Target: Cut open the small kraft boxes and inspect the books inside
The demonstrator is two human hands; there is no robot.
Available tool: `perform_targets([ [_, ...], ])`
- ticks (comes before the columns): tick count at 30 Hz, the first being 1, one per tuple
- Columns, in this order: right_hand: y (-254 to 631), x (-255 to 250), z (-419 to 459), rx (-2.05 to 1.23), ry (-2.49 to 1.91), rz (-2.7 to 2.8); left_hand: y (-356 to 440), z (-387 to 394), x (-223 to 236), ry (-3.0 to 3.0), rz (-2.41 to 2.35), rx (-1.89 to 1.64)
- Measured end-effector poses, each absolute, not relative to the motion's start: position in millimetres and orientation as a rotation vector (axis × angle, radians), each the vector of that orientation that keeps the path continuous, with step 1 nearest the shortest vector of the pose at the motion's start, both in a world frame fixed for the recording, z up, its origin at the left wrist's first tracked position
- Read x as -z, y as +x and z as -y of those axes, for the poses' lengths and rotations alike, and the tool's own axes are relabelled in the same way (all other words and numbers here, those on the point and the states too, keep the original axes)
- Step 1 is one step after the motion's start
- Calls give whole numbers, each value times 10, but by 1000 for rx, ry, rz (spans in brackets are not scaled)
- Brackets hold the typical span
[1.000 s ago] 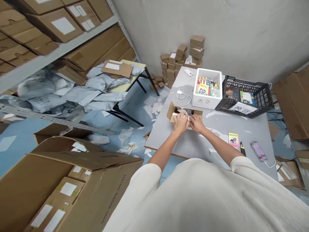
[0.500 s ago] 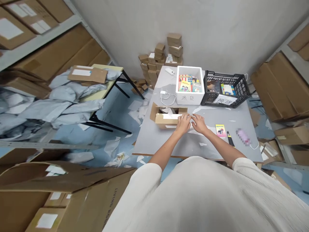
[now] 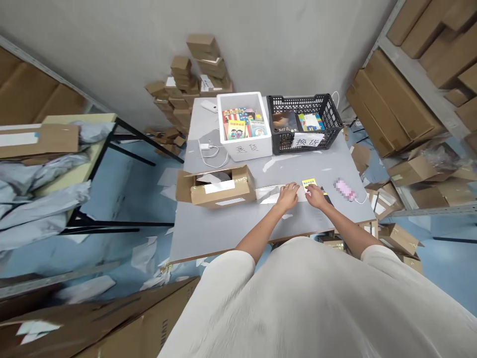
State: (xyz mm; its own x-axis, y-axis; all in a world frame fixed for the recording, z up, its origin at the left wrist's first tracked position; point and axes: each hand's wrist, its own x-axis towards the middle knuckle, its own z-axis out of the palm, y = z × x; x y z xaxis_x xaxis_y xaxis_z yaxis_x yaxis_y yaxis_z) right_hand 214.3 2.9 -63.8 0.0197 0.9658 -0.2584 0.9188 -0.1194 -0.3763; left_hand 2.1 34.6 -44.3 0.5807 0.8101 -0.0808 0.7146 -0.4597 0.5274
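My left hand (image 3: pixel 288 197) lies palm down on the grey table, fingers spread over the right end of a white paper strip (image 3: pixel 266 195). My right hand (image 3: pixel 316 197) reaches over a small yellow and pink booklet (image 3: pixel 308 183), its fingers on the cover and hiding the lower part. Just right of that hand, partly behind it, is a black and yellow utility knife (image 3: pixel 327 197). Left of both hands stands an open cardboard box (image 3: pixel 223 195), flaps up, with pale paper inside; neither hand touches it.
A white foam box (image 3: pixel 249 148) of books and a black plastic crate (image 3: pixel 276 141) stand along the table's back. A white cable (image 3: pixel 214 156) lies left, a blurred pink device (image 3: pixel 345 190) right. Stacked cartons (image 3: pixel 203 47) rise by the wall; paper scraps (image 3: pixel 145 253) litter the floor.
My view has turned right. Both hands have left the cardboard box's right end and moved right, the right one onto the booklet, the left onto the paper strip.
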Motion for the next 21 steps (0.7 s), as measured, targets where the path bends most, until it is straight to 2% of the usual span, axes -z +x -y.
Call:
perform_targets([
  [7,2749,1102,211,-993,-2329,1863,518,-161,1030,2024,-1188,143],
  [13,2966,1259,190,-1101,-2393,1839,867,-118,1404,1663,-1336,19],
  [21,2946,1261,22,-1252,-2364,1987,1136,-257,1666,1470,-1446,-82],
])
